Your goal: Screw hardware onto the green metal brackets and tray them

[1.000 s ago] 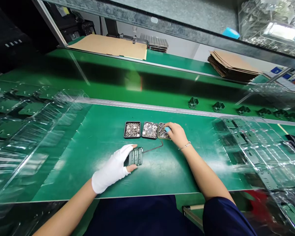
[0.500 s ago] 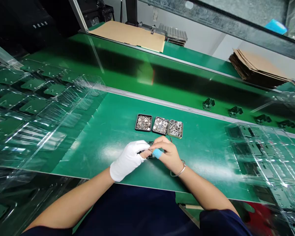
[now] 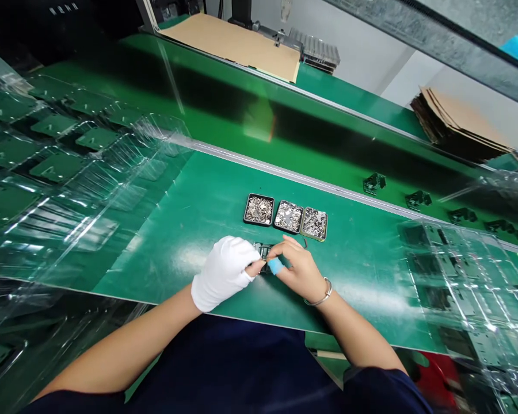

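My left hand (image 3: 227,270) wears a white glove that leaves the thumb tip bare. Its thumb and fingers are pinched together over a small dark framed part (image 3: 263,250) lying on the green bench. From the other side my right hand (image 3: 300,267), with a blue cover on its thumb and a silver bangle at the wrist, also pinches. The fingertips of both hands meet above the dark part. Whatever sits between them is too small to make out. Beyond the hands stand a left tray (image 3: 259,223), a middle tray (image 3: 288,230) and a right tray (image 3: 314,237), holding tiny metal pieces.
Clear plastic blister trays (image 3: 112,190) are stacked at the left, and more plastic trays (image 3: 461,287) with flat pieces stand at the right. A metal rail (image 3: 259,165) crosses behind the small trays. Several dark assemblies (image 3: 374,183) sit beyond it. Cardboard sheets (image 3: 461,123) lie farther back.
The view has shifted slightly. My fingers have moved a little off the dark part, so more of its frame shows; both hands stay pinched close together.
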{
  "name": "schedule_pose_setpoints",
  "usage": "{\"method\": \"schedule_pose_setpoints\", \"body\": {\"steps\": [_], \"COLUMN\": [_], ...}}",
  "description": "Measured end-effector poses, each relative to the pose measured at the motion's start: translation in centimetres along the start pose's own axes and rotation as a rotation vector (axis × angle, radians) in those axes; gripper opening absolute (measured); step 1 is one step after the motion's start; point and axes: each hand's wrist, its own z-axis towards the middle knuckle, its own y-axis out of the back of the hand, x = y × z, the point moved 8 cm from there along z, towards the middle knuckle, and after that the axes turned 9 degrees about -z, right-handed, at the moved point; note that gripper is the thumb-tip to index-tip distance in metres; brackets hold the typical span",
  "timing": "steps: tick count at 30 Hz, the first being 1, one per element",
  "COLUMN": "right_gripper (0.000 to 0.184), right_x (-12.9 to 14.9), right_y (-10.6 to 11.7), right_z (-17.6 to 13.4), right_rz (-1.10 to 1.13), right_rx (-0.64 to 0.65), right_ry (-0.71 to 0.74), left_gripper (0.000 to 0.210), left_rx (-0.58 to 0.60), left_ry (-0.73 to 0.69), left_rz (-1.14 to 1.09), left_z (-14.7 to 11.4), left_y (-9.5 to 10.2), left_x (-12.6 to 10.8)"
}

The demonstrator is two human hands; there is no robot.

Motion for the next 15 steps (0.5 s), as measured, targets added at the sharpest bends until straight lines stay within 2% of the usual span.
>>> {"method": "schedule_pose_setpoints", "body": {"steps": [3,6,9,15], "right_gripper": [0.008,0.010,0.011,0.009], "right_x": [-0.8,-1.4,-1.6,-1.7], "right_y": [0.2,-0.7,-1.3,-1.2], "right_z": [0.4,0.8,1.0,0.7], "right_rz": [-0.063,-0.133,-0.170,-0.155], "right_rx": [-0.085,-0.059,-0.037,-0.091], "right_ry": [-0.048,-0.044,-0.042,-0.043], "left_gripper": [0.023,0.029,0.028,0.026], "left_rx": [-0.012,0.149,0.259,0.247], "left_ry": [0.257,0.428,0.489,0.517], "left_rz": [-0.291,-0.462,-0.559,-0.579], "left_z": [0.1,-0.3,-0.7,-0.8], "left_y": [-0.6,-3.0,-4.7,-4.8], "left_x": [3.3,5.3,5.8,5.7]}}
